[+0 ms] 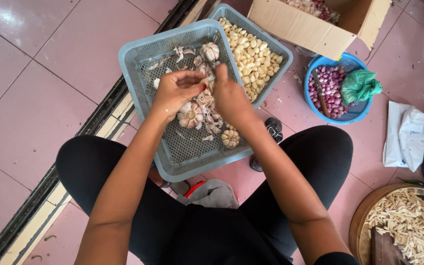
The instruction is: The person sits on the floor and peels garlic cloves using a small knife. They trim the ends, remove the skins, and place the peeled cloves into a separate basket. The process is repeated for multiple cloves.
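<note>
Left hand: your left hand [175, 93] hovers over the near basket [138, 59], fingers curled inward, thumb and fingertips pinching a piece of garlic [206, 84].
Right hand: your right hand [229, 98] meets the left at that same piece; you see only its back, so its fingers are hidden and their grip cannot be told.
Garlic bulbs: whole bulbs [191, 116] and loose papery skins lie in the near basket, just under both hands.
Peeled cloves: a heap of pale peeled cloves [253, 56] fills the far basket [283, 49], touching the near one.
Round basket: a blue round basket [315, 105] holds shallots [332, 88] and a green bag [359, 86].
Cardboard box: an open box [300, 27] stands behind the baskets.
</note>
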`<state>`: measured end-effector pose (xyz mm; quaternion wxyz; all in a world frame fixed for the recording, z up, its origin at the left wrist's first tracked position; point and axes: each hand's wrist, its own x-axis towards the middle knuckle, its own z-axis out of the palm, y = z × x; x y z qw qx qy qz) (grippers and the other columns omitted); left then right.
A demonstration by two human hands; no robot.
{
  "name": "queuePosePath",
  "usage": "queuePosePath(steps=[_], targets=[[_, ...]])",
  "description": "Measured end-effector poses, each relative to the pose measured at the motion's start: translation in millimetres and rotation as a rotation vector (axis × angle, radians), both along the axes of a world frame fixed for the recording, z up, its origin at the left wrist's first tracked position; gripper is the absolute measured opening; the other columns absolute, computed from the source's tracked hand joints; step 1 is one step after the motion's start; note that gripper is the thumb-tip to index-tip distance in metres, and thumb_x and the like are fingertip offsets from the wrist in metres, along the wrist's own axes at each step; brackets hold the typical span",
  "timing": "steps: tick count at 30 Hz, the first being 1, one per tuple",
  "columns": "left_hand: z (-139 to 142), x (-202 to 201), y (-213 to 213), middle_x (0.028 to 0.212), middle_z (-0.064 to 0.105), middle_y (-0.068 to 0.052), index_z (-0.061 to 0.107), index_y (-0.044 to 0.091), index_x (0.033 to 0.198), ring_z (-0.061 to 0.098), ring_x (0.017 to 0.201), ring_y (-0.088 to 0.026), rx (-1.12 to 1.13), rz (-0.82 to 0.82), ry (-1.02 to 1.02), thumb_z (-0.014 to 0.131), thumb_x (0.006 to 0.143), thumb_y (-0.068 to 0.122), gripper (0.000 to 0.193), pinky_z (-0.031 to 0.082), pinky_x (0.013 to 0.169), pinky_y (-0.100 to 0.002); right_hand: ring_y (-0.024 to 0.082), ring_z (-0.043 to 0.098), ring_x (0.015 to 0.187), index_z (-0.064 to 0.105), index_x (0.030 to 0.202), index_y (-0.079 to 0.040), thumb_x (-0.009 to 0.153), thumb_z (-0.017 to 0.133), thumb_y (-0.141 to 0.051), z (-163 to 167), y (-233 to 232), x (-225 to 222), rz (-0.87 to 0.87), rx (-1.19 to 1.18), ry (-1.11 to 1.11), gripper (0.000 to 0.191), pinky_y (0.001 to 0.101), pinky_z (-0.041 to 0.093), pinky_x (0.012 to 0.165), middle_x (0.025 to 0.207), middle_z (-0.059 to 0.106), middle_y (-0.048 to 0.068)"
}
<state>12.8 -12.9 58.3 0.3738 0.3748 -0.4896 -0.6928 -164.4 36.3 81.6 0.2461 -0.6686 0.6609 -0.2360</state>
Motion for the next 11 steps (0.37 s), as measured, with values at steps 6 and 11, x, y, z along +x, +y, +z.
queuePosePath(steps=[6, 11], targets=[[-1, -2, -1, 0.117, 0.074, -0.011, 0.068, -0.001, 0.122, 0.072, 0.107, -0.015, 0.086, -0.072, 0.166, 0.076, 0.087, 0.001, 0.036, 0.061, 0.097, -0.031, 0.054, 0.067, 0.078, 0.036, 0.123, -0.002, 0.101, 0.050, -0.006, 7, -7, -16, -0.057, -0.039, -0.028, 0.027, 0.0605, 0.052, 0.069, 0.081, 0.067, 0.034], [-12, 2, -2, 0.124, 0.070, -0.013, 0.066, -0.003, 0.125, 0.070, 0.112, -0.019, 0.142, -0.149, 0.332, 0.073, 0.090, -0.005, 0.036, 0.060, 0.104, -0.037, 0.055, 0.067, 0.082, 0.037, 0.122, -0.001, 0.103, 0.054, -0.007, 16, -6, -20, -0.086, -0.048, -0.082, 0.027, 0.0603, 0.051, 0.071, 0.083, 0.067, 0.035]])
